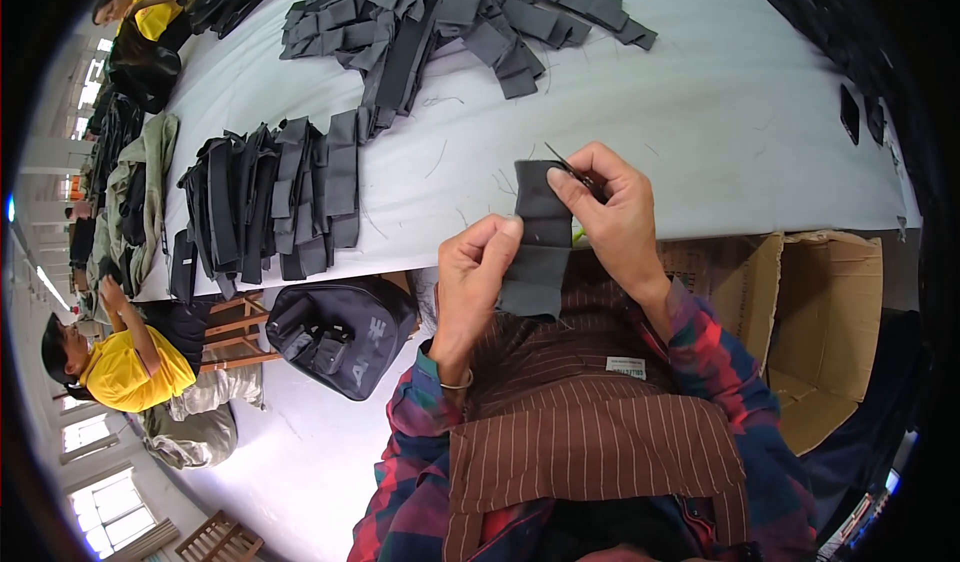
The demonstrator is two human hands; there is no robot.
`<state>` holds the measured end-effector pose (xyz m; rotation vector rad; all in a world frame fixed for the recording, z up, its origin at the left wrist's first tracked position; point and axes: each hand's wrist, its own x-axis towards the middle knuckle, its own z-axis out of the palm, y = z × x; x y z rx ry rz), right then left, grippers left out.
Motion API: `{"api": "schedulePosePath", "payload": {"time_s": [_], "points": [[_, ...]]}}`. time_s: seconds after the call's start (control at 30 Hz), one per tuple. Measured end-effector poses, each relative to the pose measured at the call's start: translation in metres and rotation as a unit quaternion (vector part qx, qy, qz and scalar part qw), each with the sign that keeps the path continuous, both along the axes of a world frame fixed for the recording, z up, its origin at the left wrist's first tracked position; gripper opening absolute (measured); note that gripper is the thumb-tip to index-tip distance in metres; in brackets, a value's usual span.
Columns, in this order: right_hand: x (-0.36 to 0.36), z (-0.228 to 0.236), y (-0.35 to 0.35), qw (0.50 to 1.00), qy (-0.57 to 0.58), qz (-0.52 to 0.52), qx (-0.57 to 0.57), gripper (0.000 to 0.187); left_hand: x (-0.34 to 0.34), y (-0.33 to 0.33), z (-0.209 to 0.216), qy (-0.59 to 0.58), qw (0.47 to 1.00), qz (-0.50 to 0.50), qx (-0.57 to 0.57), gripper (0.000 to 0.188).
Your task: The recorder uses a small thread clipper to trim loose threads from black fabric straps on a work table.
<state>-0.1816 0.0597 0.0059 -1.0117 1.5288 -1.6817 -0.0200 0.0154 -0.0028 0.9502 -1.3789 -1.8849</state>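
A dark grey fabric strip (541,224) with stitched cross seams hangs between my hands over the table's near edge. Its left side is pinched between the thumb and fingers of my left hand (478,267). My right hand (615,207) is closed around small dark thread snips (575,170), a thin pointed blade sticking out to the upper left. The thumb of that hand also presses on the strip's upper right corner. How the snips' handle lies in the palm is hidden by the fingers.
On the white-covered table (690,112) lie a row of stacked grey strips (270,197) and a loose heap of strips (450,17). A cardboard box (825,332) stands right, a black bag (345,337) below the table edge. Two people in yellow shirts are at left.
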Motion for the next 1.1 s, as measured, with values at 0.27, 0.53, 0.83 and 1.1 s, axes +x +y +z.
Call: {"api": "schedulePosePath", "payload": {"time_s": [0.27, 0.53, 0.83, 1.1], "points": [[0.007, 0.002, 0.003, 1.0, 0.023, 0.012, -0.01, 0.015, -0.005, 0.002, 0.012, -0.007, 0.997, 0.03, -0.074, 0.028], [0.015, 0.005, 0.007, 0.997, 0.046, 0.055, 0.017, 0.013, 0.0, -0.001, 0.008, -0.018, 1.0, 0.004, -0.025, 0.033], [0.002, 0.018, 0.018, 0.959, 0.279, 0.027, -0.035, 0.019, 0.0, -0.004, 0.003, 0.01, 0.998, 0.023, 0.06, 0.035], [-0.017, 0.019, 0.035, 0.835, 0.535, 0.077, -0.104, 0.028, -0.001, -0.004, 0.008, 0.004, 0.997, 0.026, 0.069, 0.036]]}}
